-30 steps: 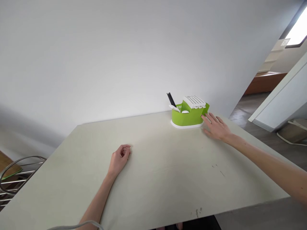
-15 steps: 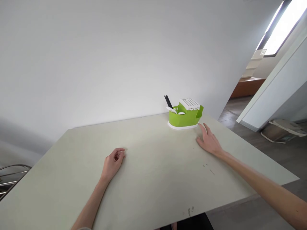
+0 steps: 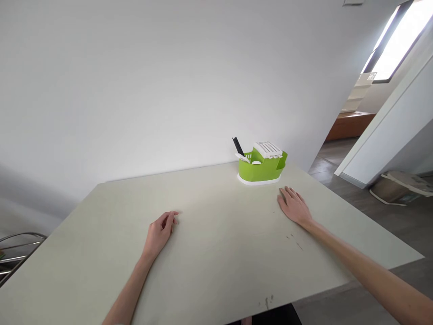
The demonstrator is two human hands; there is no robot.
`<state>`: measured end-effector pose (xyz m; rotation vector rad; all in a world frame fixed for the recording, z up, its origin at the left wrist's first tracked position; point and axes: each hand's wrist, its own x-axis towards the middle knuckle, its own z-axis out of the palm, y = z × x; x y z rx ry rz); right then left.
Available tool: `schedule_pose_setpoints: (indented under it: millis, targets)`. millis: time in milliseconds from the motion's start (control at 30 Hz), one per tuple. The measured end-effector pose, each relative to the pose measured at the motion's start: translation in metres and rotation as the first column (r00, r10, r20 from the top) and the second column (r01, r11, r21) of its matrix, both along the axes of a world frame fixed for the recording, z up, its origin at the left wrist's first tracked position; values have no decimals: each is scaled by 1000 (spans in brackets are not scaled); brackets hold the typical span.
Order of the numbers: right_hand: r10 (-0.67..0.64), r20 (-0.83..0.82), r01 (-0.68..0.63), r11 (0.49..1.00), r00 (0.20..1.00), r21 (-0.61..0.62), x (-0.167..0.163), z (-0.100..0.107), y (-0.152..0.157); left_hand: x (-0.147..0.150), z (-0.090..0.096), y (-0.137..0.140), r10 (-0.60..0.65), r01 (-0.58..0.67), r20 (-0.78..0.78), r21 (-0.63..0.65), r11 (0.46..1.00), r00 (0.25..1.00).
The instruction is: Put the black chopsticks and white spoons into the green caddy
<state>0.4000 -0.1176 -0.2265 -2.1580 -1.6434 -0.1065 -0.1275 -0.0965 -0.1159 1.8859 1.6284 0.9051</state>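
A green utensil caddy [image 3: 259, 172] with a white base and a white slotted top piece stands at the back right of the table, against the wall. A black long-shaped piece [image 3: 238, 146] and a white spoon-like piece [image 3: 242, 157] stick out of its left side. My right hand [image 3: 293, 205] lies palm down on the tabletop just in front of the caddy, apart from it, with fingers stretched out and nothing held. On the left half, my left hand [image 3: 161, 231] rests on its side, fingers loosely curled with a hollow between them, holding nothing.
The pale table [image 3: 209, 253] meets a plain white wall [image 3: 169, 90] at the back. Dark marks spot its surface near the front edge. A metal rack [image 3: 20, 257] shows at far left. On the floor at right lies a brownish bin-like object [image 3: 401, 187].
My right hand has drawn back slightly from the caddy, and its raised fingers have flattened onto the table. My left hand has stayed put. The view has tilted a little.
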Motion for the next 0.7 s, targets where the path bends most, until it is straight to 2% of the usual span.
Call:
schedule_pose_setpoints:
  millis: [400,700]
  targets:
    - [-1,42,0,1000,999,6,-5,3,1,2,5,-1,24,-24,40,-15,1000,999]
    - [-1,76,0,1000,997,19,-5,1,-2,3,5,-3,7,-7,-27,-18,1000,1000]
